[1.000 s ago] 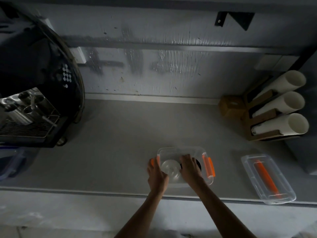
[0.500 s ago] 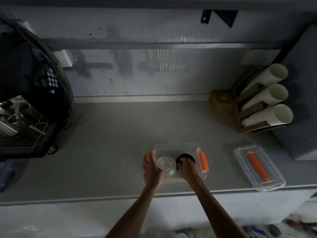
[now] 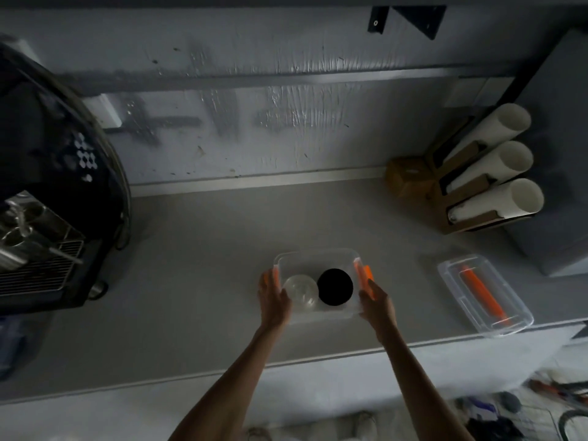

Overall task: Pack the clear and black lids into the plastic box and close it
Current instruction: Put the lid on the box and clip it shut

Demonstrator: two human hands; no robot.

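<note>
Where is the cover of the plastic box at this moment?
In the head view the box cover lies on the counter to the right of the open plastic box, near the front edge, just in front of the holder with white cup stacks.

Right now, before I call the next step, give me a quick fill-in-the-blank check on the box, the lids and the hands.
1. The clear lid and black lid lie side by side inside the ____.
2. The box cover lies to the box's ____.
3. The left hand and right hand are at the box's two ____ ends.

Missing words: plastic box; right; short
</note>
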